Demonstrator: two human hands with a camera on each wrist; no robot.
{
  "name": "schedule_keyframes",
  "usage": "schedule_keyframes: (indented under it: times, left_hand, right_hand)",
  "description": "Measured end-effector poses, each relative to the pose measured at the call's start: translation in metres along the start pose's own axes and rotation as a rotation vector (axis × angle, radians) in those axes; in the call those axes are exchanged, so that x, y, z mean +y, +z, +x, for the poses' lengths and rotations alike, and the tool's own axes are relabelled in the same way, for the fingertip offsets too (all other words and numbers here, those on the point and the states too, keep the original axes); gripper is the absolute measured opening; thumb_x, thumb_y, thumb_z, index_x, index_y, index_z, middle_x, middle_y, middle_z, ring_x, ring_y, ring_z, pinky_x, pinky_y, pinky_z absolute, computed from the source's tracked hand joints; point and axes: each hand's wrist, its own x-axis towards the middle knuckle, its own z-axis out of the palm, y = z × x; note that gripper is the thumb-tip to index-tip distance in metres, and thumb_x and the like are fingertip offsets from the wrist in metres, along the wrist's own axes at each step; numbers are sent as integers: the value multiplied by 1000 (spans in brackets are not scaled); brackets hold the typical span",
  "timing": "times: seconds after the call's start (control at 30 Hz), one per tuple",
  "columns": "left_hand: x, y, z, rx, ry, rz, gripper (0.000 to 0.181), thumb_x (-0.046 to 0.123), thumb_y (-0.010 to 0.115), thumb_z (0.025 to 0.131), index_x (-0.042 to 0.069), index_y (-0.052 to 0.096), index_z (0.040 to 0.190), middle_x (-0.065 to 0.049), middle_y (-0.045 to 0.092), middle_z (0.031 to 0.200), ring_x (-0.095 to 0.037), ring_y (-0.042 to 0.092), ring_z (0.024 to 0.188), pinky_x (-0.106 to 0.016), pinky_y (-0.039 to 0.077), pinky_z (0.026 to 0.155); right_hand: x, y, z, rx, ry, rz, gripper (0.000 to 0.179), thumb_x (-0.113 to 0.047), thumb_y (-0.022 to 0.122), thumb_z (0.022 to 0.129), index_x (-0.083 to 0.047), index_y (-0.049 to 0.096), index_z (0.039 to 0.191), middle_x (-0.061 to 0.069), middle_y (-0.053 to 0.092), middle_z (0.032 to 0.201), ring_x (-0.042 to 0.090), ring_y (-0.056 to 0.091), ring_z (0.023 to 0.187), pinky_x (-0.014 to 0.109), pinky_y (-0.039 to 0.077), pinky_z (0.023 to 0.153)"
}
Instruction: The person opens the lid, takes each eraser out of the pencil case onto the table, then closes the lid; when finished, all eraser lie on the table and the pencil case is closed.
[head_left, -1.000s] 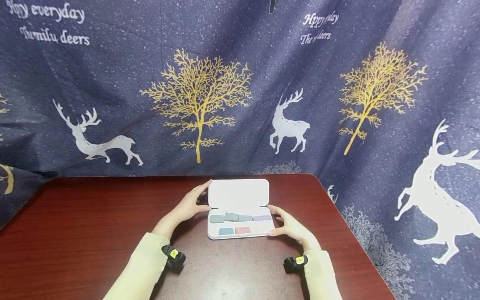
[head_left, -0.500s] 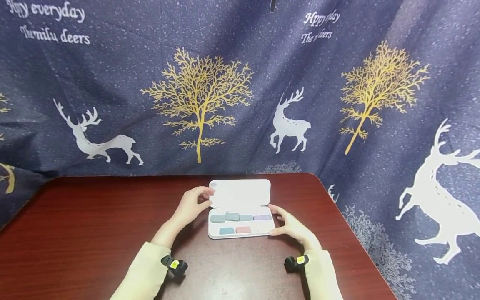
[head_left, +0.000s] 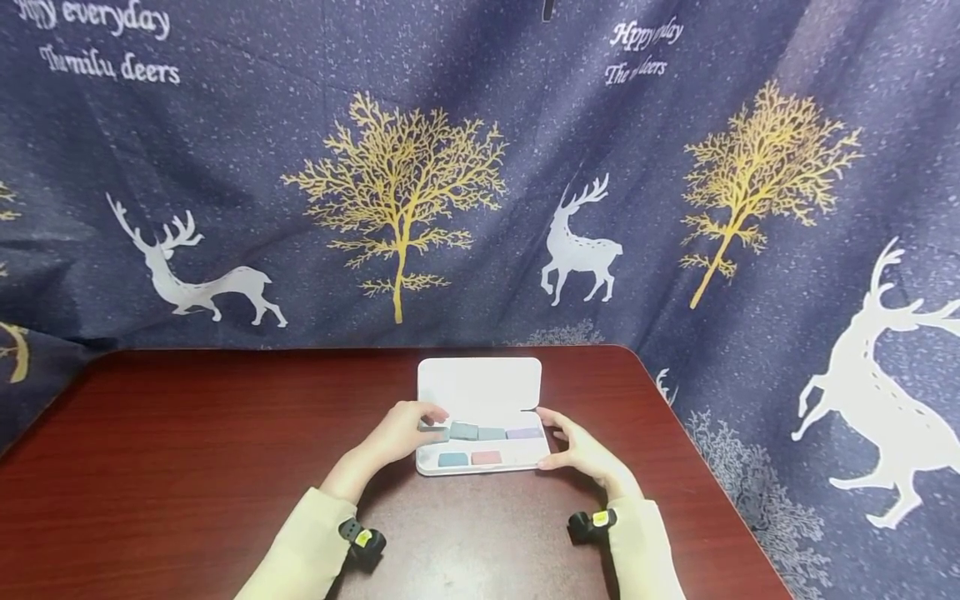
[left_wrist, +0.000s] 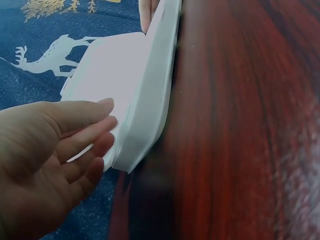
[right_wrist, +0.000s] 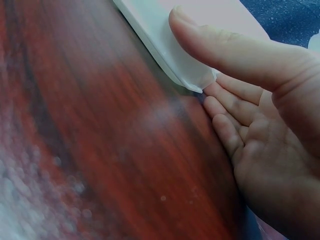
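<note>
A white hinged case [head_left: 525,454] lies on the table with its lid [head_left: 480,383] raised. Inside, the back row holds several small blocks, among them a grey-green block [head_left: 464,431] sitting slightly askew and a purple block [head_left: 522,433]. In front of these lie a blue block [head_left: 453,459] and a pink block [head_left: 486,457]. My left hand [head_left: 397,433] reaches over the case's left end, fingers loosely bent and partly covering the leftmost grey-green block; contact is unclear. My right hand [head_left: 576,452] holds the right end, thumb [right_wrist: 195,37] at the front edge and fingers behind.
The case rests on a dark red wooden table [head_left: 225,433] near its far edge. Behind hangs a dark blue cloth [head_left: 480,50] printed with deer and trees. A black strap device sits on each wrist.
My left hand has left the case's left side, drawn back past the lid, then come down and right over the leftmost block. The right hand has stayed in place.
</note>
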Motion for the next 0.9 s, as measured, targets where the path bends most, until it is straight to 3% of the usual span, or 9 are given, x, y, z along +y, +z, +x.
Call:
schedule_keyframes:
  times: [0.2,0.5,0.9]
  left_hand:
    - [1,7,0,-47,-51,29,29,6,75,81,1,71,110,-11,73,106,-28,68,103,-42,53,92]
    - [4,9,-2,-39,-86,153,29,13,77,81,7,74,109,-6,74,108,-25,63,103,-42,51,94]
    - [4,9,-1,-52,-54,122,26,9,76,82,6,74,107,-7,73,108,-27,64,109,-43,50,98]
  right_hand:
    - [2,1,0,1,3,9,87,-8,83,74,-1,38,147,24,43,145,42,39,133,55,30,111]
    - [2,0,1,-2,-7,-5,87,-9,83,73,0,38,147,25,43,145,43,39,133,55,30,111]
    - [1,0,0,-4,-29,-18,88,-10,83,73,1,37,147,27,42,146,45,39,134,57,31,111]
